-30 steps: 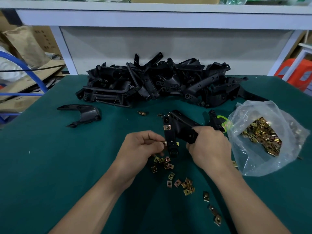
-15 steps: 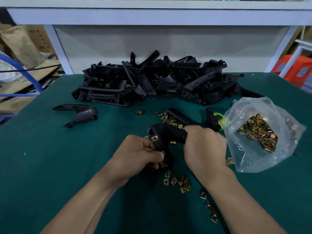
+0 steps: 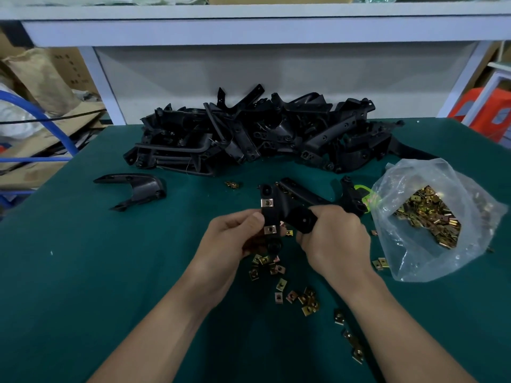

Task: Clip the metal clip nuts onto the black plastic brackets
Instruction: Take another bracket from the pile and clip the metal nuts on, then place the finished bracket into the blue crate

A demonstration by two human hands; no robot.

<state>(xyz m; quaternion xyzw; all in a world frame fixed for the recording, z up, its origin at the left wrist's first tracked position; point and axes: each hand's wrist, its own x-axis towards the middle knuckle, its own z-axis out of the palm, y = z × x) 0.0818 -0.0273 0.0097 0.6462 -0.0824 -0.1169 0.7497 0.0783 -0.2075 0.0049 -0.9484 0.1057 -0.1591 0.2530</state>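
Both hands hold one black plastic bracket (image 3: 284,214) above the green table. My left hand (image 3: 232,239) grips its left arm with the thumb beside a metal clip nut (image 3: 270,230) clipped on it. A second clip nut (image 3: 267,202) sits clipped higher on the same arm. My right hand (image 3: 334,239) grips the bracket's right end. Loose clip nuts (image 3: 279,286) lie scattered on the table below the hands. A clear plastic bag of clip nuts (image 3: 431,217) lies to the right.
A large pile of black brackets (image 3: 254,136) fills the back of the green table (image 3: 83,272). A single bracket (image 3: 138,189) lies apart at the left. Another bracket (image 3: 351,197) and a green tie (image 3: 365,194) lie behind my right hand. A white shelf frame (image 3: 249,31) stands behind.
The bracket was turned and tilted in both hands, then raised upright again. A second clip nut now shows on its left arm by my left thumb.
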